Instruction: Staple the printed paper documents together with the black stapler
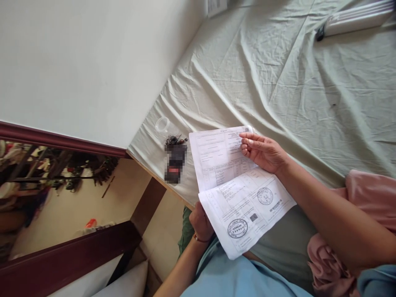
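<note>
A white printed document (216, 156), creased across its middle, spreads over the edge of the bed and above my lap. Two round ink stamps, a barcode and small printed boxes show on its lower half. My left hand (201, 222) is closed at the left edge by the crease, its fingertips partly hidden behind the paper. At the right edge of the upper half, my right hand (262, 152) is pinched with thumb and fingers together at the sheet. A clear plastic cup (162, 124) and a small dark tangled item (176, 140) lie left of the document.
Beside the cup lies a blurred-out dark object (175, 163). A pale green sheet (278, 82) covers the bed, with a white long object (355, 22) at the far right. Pink cloth (371, 198) is bunched near my right arm. A dark red wooden frame (77, 251) stands at left.
</note>
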Available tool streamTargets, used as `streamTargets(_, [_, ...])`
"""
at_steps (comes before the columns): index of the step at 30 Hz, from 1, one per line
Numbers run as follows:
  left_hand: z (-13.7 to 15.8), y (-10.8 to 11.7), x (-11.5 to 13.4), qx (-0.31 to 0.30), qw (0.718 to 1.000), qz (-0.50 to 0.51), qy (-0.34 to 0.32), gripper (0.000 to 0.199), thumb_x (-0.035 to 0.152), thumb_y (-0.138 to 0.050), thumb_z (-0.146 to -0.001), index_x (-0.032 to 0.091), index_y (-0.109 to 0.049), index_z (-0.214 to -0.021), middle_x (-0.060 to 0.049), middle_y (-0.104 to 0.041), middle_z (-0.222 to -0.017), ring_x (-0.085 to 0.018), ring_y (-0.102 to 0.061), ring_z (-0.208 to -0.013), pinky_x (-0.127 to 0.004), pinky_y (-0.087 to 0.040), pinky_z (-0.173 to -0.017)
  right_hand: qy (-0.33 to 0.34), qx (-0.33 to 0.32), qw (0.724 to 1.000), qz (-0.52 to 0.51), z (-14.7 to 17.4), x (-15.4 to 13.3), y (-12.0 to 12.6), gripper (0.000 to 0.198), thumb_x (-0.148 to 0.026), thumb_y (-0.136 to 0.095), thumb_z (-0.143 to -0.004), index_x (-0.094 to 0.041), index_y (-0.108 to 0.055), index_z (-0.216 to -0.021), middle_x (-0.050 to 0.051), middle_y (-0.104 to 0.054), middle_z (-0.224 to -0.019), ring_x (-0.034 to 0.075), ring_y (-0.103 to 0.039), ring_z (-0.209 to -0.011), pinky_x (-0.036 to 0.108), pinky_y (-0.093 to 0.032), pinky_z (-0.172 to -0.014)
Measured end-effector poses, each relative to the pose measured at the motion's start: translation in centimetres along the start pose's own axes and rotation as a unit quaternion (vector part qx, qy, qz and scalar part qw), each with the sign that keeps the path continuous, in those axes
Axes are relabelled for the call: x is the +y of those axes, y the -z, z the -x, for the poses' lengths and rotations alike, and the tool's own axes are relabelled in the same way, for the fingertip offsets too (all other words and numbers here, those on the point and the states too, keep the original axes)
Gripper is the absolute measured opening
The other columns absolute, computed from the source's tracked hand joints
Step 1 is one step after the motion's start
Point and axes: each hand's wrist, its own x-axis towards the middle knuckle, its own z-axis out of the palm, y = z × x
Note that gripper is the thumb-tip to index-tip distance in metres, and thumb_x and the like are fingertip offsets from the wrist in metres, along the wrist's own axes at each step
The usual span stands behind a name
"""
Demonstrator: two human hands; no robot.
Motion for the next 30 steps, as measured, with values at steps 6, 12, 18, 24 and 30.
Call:
streamTargets(6, [0.1, -0.2, -0.1, 0.054, 0.998, 0.012, 0.007, 0.012, 0.034, -0.055, -0.077, 0.030, -0.044, -0.075, -0.002, -0.058, -0.058, -0.035, -0.065, -0.059, -0.039, -0.041, -0.060, 0.031, 0.045, 0.998, 0.039, -0.6, 0.6, 0.5, 0.033, -0.026, -0.101, -0.064, -0.018, -0.084, -0.092, -0.001, -0.066, -0.073, 0.009, -0.059, -0.069, 0.024, -0.057, -0.069])
streamTargets(12, [0.2, 0.0, 0.3, 0.044, 0.999, 0.021, 0.024, 0.009, 0.030, -0.055, -0.078, 0.029, -0.046, -0.074, -0.004, -0.055, -0.059, -0.034, -0.064, -0.059, -0.041, -0.041, -0.061, 0.025, 0.122, 0.992, 0.016, -1.1, 0.6, 0.9, 0.038, -0.023, -0.104, -0.058, -0.016, -0.084, -0.090, 0.001, -0.072, -0.077, 0.009, -0.067, -0.071, 0.021, -0.062, -0.070])
streamTargets(18, [0.3, -0.4, -0.4, 0.058, 0.998, 0.020, 0.008, 0.008, 0.030, -0.057, -0.079, 0.028, -0.050, -0.076, -0.005, -0.059, -0.061, -0.033, -0.065, -0.061, -0.040, -0.042, -0.062, 0.015, 0.126, 0.992, 0.000, -1.1, 0.4, 0.7, 0.033, -0.018, -0.105, -0.058, -0.015, -0.083, -0.083, 0.003, -0.077, -0.080, 0.009, -0.071, -0.071, 0.017, -0.065, -0.072])
streamTargets(24, [-0.1, 0.0, -1.2, 0.043, 0.994, 0.100, 0.011, 0.015, 0.037, -0.062, -0.086, 0.023, -0.059, -0.080, -0.005, -0.064, -0.065, -0.024, -0.063, -0.063, -0.034, -0.043, -0.064, 0.017, 0.148, 0.989, 0.010, -1.1, 0.3, 0.3, 0.020, -0.012, -0.096, -0.070, -0.012, -0.082, -0.085, 0.008, -0.078, -0.084, 0.012, -0.073, -0.075, 0.021, -0.067, -0.078])
streamTargets(30, [-0.4, 2.6, 0.3, -0.085, 0.902, 0.386, 0.171, 0.051, 0.065, -0.075, -0.083, 0.016, -0.074, -0.095, -0.001, -0.065, -0.064, -0.016, -0.055, -0.055, -0.027, -0.043, -0.053, 0.075, 0.140, 0.982, 0.107, -0.8, -0.6, 0.7, 0.014, -0.018, -0.089, -0.075, -0.016, -0.081, -0.085, 0.004, -0.072, -0.076, 0.009, -0.062, -0.062, 0.020, -0.056, -0.057])
